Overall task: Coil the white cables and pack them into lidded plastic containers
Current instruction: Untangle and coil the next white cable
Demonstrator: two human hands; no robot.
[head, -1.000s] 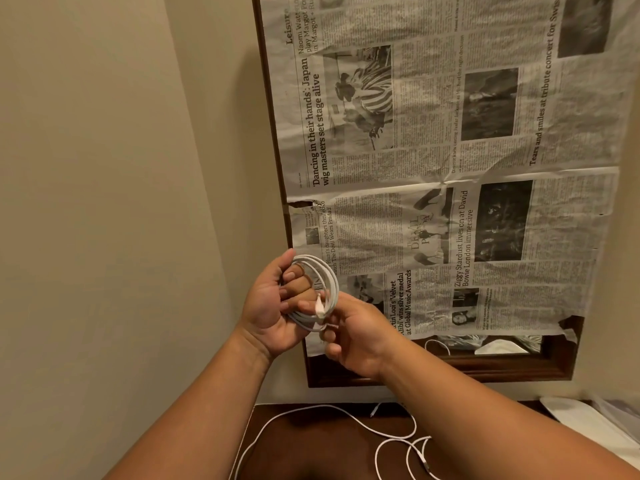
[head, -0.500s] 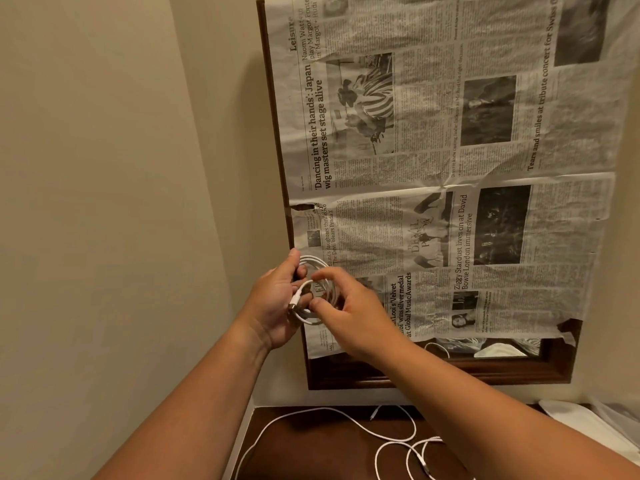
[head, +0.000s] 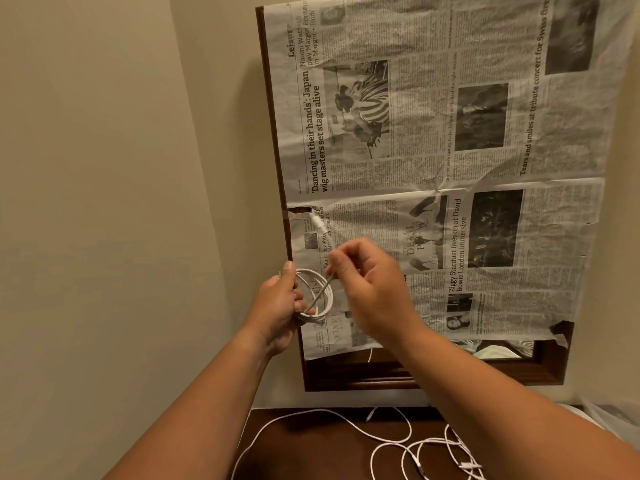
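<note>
The left hand (head: 277,308) grips a coiled white cable (head: 323,299), its fingers curled round the loops. Just to its right, the right hand (head: 370,289) pinches the cable's free end, which crosses the coil. The plug (head: 317,221) sticks up above that hand, blurred. Below both hands, loose white cables (head: 391,441) lie tangled on the dark bench (head: 311,448). Newspaper (head: 450,168) hangs behind the hands

My left hand (head: 280,308) holds the coil (head: 320,297) just left of my right hand (head: 372,289), which pinches the cable end (head: 317,223) rising above both. Behind them, newspaper (head: 415,168) hangs over a frame (head: 381,375) on the wall. Below, loose cables (head: 408,441) lie on the table (head: 304,455).
</note>
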